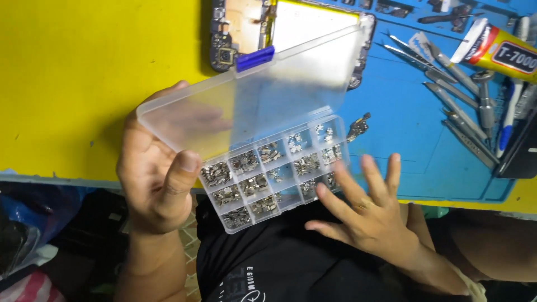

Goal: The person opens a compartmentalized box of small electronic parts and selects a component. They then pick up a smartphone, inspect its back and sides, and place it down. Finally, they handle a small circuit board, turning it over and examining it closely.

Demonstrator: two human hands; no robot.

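A clear plastic compartment box [279,193] with its lid [263,95] swung open is held by my left hand [154,173], thumb on the box's left corner and fingers behind the lid. A blue clasp [254,58] sits on the lid's far edge. Several compartments hold small metal parts [246,162]. My right hand [369,212] hovers with fingers spread just beside the box's right end, holding nothing.
An opened phone [235,33] with exposed board lies on the yellow table [84,67] behind the lid. A blue work mat [414,140] carries several tweezers and screwdrivers [458,106], a glue tube [498,50] and a small loose part [358,127].
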